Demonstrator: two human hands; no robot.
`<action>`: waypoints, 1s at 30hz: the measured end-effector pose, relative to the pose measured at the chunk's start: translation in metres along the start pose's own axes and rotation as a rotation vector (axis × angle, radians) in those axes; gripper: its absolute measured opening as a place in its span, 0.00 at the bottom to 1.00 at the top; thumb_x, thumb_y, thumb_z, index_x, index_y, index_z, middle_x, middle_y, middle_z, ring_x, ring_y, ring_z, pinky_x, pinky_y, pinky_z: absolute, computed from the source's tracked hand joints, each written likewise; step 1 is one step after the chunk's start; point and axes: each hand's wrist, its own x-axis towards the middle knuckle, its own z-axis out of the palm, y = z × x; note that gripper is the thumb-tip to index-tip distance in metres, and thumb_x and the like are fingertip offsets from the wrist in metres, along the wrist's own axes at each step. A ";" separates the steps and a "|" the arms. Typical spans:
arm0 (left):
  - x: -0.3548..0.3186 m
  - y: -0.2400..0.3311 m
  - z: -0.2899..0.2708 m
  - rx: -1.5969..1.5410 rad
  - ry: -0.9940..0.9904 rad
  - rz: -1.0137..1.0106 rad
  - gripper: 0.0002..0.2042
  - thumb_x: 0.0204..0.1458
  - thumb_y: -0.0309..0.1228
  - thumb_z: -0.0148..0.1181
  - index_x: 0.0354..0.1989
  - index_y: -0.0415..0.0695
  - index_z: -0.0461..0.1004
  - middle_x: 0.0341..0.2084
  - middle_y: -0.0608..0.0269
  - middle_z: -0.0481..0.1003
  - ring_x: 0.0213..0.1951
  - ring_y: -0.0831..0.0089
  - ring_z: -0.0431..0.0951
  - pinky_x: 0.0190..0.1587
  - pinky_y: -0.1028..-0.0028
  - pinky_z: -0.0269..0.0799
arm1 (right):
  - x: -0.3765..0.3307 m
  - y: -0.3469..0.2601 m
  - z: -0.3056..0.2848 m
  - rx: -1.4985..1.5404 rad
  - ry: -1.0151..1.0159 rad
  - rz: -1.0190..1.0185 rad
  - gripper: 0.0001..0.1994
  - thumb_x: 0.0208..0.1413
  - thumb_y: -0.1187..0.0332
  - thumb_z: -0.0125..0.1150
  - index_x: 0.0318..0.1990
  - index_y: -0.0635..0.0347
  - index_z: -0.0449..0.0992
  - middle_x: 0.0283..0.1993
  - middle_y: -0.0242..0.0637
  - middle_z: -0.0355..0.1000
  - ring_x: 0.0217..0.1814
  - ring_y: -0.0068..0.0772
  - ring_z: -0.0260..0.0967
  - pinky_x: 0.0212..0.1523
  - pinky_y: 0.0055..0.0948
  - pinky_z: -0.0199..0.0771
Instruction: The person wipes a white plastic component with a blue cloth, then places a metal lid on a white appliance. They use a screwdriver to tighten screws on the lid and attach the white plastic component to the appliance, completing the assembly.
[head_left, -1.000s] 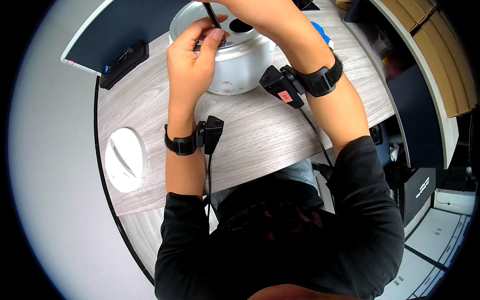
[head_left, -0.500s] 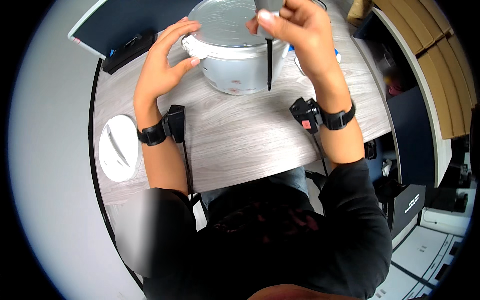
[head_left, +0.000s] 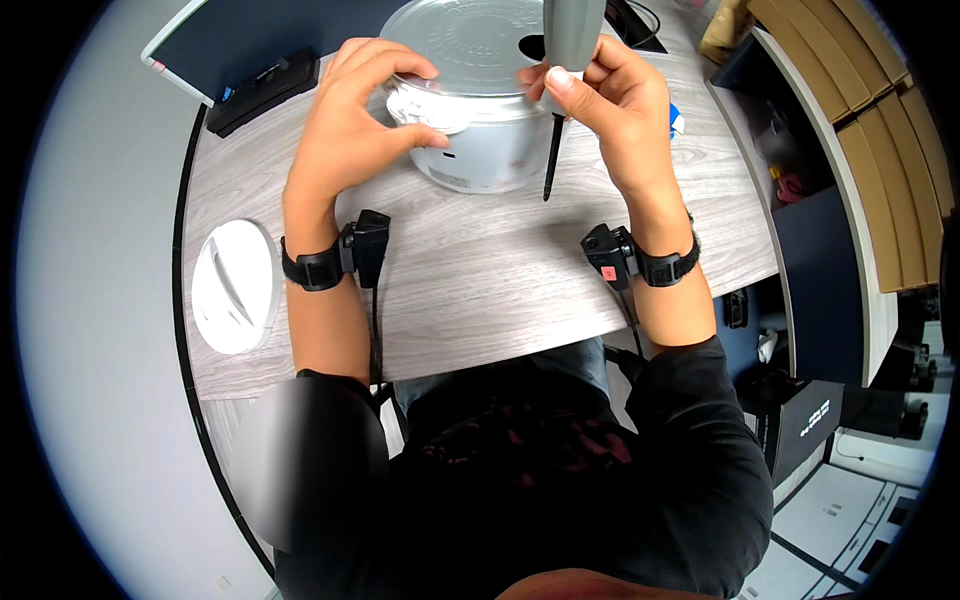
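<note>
A round white appliance (head_left: 480,130), like a cooker turned with its grey ribbed base up, stands on the wood-grain table (head_left: 480,270). My left hand (head_left: 355,115) rests on its left rim, thumb and fingers curled over the edge. My right hand (head_left: 615,100) holds a screwdriver (head_left: 565,60) with a grey handle; its black shaft points down beside the appliance's front right side, the tip in the air above the table. Both wrists wear black bands with small sensor boxes.
A white oval lid-like part (head_left: 235,285) lies at the table's left edge. A dark board (head_left: 250,40) and a black flat device (head_left: 262,92) sit at the back left. Brown boxes (head_left: 880,130) on shelving stand to the right. A blue item (head_left: 678,118) peeks from behind my right hand.
The screwdriver has lifted away from the appliance's top and now hangs point-down at its right side. My left hand has shifted from the top to gripping the left rim.
</note>
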 end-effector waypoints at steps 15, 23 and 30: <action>0.007 0.044 0.056 0.193 0.181 0.137 0.25 0.26 0.38 0.84 0.36 0.46 0.79 0.34 0.65 0.77 0.41 0.65 0.73 0.43 0.67 0.67 | 0.001 0.012 -0.045 -0.101 0.101 -0.033 0.11 0.59 0.64 0.66 0.41 0.64 0.80 0.32 0.38 0.80 0.36 0.20 0.76 0.39 0.22 0.73; 0.007 0.100 0.072 -0.088 0.129 0.277 0.17 0.36 0.29 0.79 0.37 0.46 0.80 0.35 0.64 0.77 0.37 0.66 0.75 0.38 0.70 0.70 | -0.047 -0.002 -0.118 -0.047 0.258 0.103 0.09 0.59 0.71 0.64 0.45 0.63 0.78 0.34 0.26 0.76 0.33 0.14 0.69 0.32 0.15 0.66; 0.019 0.106 0.157 -0.293 -0.433 0.016 0.11 0.47 0.25 0.70 0.39 0.41 0.80 0.26 0.65 0.78 0.27 0.74 0.76 0.33 0.77 0.70 | -0.088 0.017 -0.176 -0.191 0.455 0.169 0.05 0.59 0.69 0.63 0.37 0.59 0.76 0.26 0.27 0.73 0.23 0.15 0.66 0.24 0.16 0.64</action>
